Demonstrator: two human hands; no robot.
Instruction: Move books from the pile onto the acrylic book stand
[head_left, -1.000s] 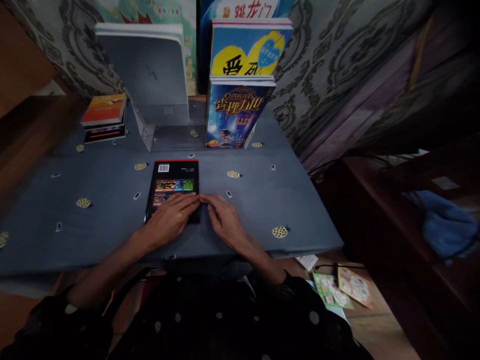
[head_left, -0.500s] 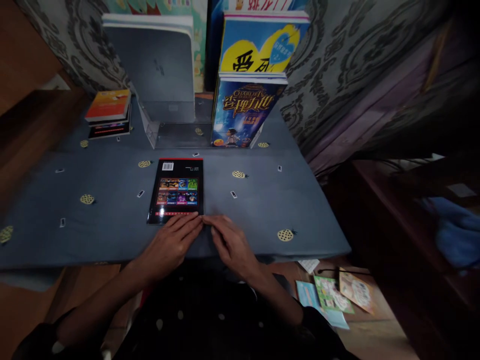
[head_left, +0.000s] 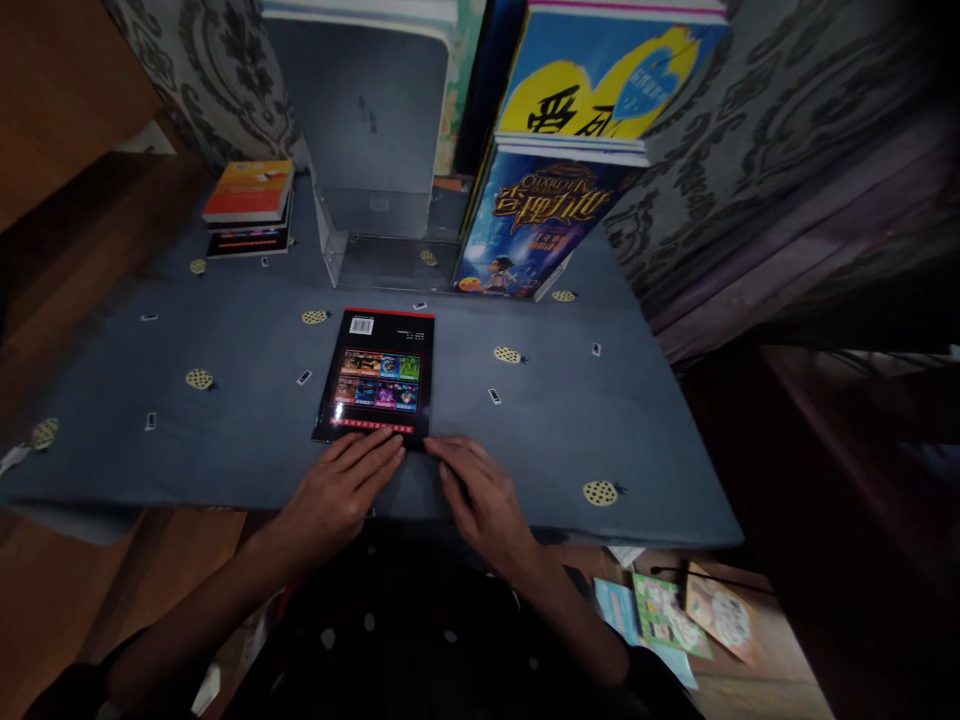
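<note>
1. Near the front of the surface (head_left: 555, 430), the left hand (head_left: 341, 492) lies open, fingers on the lower margin of the black book (head_left: 381, 381).
2. Alongside, the right hand (head_left: 486, 492) meets its corner; grip cannot be told.
3. Beyond, the black book lies flat.
4. Behind, a clear stand (head_left: 397, 262) holds upright books (head_left: 544, 220).

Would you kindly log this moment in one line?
left hand: on near edge of black book | right hand: at its near right corner | book: flat on table
</note>
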